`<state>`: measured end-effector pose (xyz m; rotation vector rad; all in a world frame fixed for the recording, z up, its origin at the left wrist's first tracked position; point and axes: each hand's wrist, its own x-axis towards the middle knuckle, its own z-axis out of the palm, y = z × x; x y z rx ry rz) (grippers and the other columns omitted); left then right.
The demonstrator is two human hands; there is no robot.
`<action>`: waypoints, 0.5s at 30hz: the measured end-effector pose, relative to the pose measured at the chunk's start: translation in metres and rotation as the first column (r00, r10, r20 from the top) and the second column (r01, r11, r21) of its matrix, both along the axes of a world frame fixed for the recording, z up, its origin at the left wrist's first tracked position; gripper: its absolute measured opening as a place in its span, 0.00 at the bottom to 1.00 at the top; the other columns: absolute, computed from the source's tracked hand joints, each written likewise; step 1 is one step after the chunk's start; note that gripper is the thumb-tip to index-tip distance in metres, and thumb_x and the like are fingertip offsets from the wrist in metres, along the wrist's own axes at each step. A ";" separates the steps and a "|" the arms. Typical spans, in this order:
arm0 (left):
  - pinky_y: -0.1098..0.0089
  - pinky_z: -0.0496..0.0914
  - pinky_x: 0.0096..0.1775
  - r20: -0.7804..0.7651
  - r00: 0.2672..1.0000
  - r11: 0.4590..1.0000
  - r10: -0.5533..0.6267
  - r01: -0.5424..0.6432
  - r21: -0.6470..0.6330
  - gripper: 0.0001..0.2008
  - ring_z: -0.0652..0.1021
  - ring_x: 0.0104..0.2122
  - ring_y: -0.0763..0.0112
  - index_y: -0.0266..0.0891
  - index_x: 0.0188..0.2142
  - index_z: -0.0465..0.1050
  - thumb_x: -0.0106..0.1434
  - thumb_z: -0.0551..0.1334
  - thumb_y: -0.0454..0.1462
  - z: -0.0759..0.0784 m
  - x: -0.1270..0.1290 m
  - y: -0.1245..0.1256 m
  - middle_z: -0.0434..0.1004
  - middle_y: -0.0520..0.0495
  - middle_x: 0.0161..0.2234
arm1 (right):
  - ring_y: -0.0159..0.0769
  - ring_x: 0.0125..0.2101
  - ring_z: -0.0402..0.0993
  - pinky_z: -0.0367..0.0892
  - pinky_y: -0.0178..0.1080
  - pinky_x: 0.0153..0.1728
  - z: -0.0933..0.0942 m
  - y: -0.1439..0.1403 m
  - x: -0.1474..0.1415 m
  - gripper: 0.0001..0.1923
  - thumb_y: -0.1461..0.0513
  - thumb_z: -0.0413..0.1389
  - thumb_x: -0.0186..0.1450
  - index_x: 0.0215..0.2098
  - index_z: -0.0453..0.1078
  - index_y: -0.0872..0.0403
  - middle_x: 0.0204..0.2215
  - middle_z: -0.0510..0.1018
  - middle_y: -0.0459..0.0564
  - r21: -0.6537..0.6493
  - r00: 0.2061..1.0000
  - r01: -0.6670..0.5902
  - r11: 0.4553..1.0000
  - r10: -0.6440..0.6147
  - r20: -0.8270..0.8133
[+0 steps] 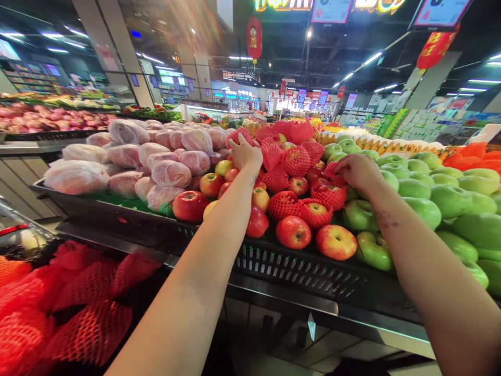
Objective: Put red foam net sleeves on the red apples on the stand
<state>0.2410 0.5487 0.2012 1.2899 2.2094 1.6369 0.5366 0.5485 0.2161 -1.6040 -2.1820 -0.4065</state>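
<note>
1. Your left hand (pixel 245 151): over a net (pixel 239 136) at the pile's back; grip hidden, can't tell.
2. Your right hand (pixel 358 169): fingers curled at another net (pixel 332 171), hold unclear.
3. Red apples (pixel 293 232) between; green apples (pixel 450 201) right.
4. Price sign (pixel 332 10) overhead, digit cropped.

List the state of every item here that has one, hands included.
Left hand: extended, fingers at a red net; grip unclear
Right hand: fingers curled at a red net; grip unclear
Netted apples: sleeved in red foam
Front red apples: bare
Green apples: bare, heaped
Pinkish produce: wrapped in film, stacked
Lower-left red nets: loose, piled
Red lantern: hanging
Ceiling light: lit
</note>
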 end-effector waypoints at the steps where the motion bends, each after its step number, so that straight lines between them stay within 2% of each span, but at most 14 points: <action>1: 0.44 0.59 0.70 0.000 1.000 1.000 0.010 -0.010 0.007 0.32 0.62 0.72 0.37 0.28 0.72 0.60 0.70 0.61 0.32 0.001 0.001 0.001 0.53 0.21 0.73 | 0.51 0.51 0.81 0.73 0.49 0.58 0.000 -0.001 -0.001 0.22 0.71 0.51 0.59 0.42 0.86 0.53 0.50 0.85 0.53 0.059 0.999 -0.022 0.998 0.025 -0.041; 3: 0.44 0.56 0.71 -0.008 1.000 0.998 0.016 -0.015 0.068 0.32 0.60 0.73 0.37 0.28 0.71 0.61 0.69 0.63 0.34 0.003 0.002 0.003 0.54 0.21 0.72 | 0.52 0.56 0.79 0.72 0.52 0.62 0.001 -0.003 -0.003 0.24 0.70 0.50 0.62 0.48 0.85 0.54 0.55 0.82 0.55 0.197 0.984 -0.107 0.975 0.133 -0.122; 5: 0.47 0.53 0.72 -0.059 0.997 0.975 -0.052 0.064 0.213 0.27 0.61 0.72 0.42 0.35 0.66 0.67 0.69 0.64 0.35 0.005 0.002 0.004 0.59 0.28 0.71 | 0.52 0.57 0.77 0.75 0.53 0.59 0.000 -0.007 -0.008 0.26 0.68 0.52 0.63 0.55 0.82 0.54 0.60 0.78 0.57 0.294 0.937 -0.216 0.931 0.282 -0.205; 6: 0.48 0.54 0.72 -0.117 0.984 0.941 -0.132 0.161 0.299 0.22 0.63 0.71 0.46 0.39 0.62 0.71 0.69 0.65 0.36 0.006 0.002 0.003 0.64 0.32 0.69 | 0.53 0.57 0.77 0.78 0.53 0.55 -0.001 -0.010 -0.011 0.29 0.67 0.54 0.62 0.59 0.80 0.53 0.61 0.77 0.57 0.310 0.908 -0.268 0.912 0.347 -0.236; 8: 0.52 0.61 0.69 -0.277 0.893 0.806 -0.354 0.441 0.395 0.14 0.70 0.66 0.53 0.43 0.54 0.75 0.72 0.64 0.42 0.007 0.006 0.000 0.74 0.39 0.62 | 0.52 0.55 0.78 0.82 0.50 0.48 -0.003 -0.014 -0.017 0.35 0.65 0.57 0.59 0.65 0.75 0.52 0.63 0.74 0.57 0.310 0.852 -0.360 0.880 0.446 -0.276; 10: 0.55 0.68 0.63 -0.399 0.716 0.635 -0.572 0.695 0.337 0.16 0.76 0.58 0.57 0.41 0.51 0.75 0.71 0.64 0.48 0.005 0.013 -0.005 0.79 0.41 0.56 | 0.51 0.53 0.78 0.82 0.47 0.44 -0.003 -0.019 -0.023 0.37 0.65 0.58 0.58 0.67 0.73 0.51 0.63 0.74 0.57 0.307 0.808 -0.435 0.846 0.518 -0.282; 11: 0.57 0.70 0.60 -0.421 0.631 0.571 -0.651 0.773 0.276 0.20 0.78 0.55 0.58 0.40 0.51 0.75 0.69 0.66 0.51 0.004 0.017 -0.008 0.80 0.40 0.54 | 0.50 0.53 0.78 0.81 0.46 0.44 -0.003 -0.022 -0.026 0.36 0.64 0.58 0.58 0.66 0.73 0.51 0.62 0.74 0.57 0.308 0.792 -0.463 0.831 0.544 -0.278; 13: 0.60 0.73 0.55 -0.416 0.531 0.510 -0.738 0.843 0.171 0.25 0.80 0.50 0.58 0.37 0.50 0.75 0.63 0.71 0.53 0.000 0.026 -0.012 0.81 0.39 0.52 | 0.46 0.50 0.79 0.80 0.43 0.43 0.000 -0.029 -0.030 0.31 0.63 0.57 0.59 0.62 0.76 0.52 0.59 0.76 0.56 0.302 0.779 -0.488 0.819 0.565 -0.271; 15: 0.62 0.73 0.51 -0.391 0.506 0.495 -0.769 0.858 0.136 0.24 0.80 0.46 0.59 0.35 0.45 0.75 0.58 0.74 0.50 -0.002 0.033 -0.015 0.82 0.39 0.47 | 0.43 0.44 0.79 0.77 0.42 0.42 0.004 -0.034 -0.033 0.20 0.62 0.57 0.60 0.49 0.80 0.53 0.49 0.80 0.55 0.271 0.812 -0.458 0.846 0.523 -0.259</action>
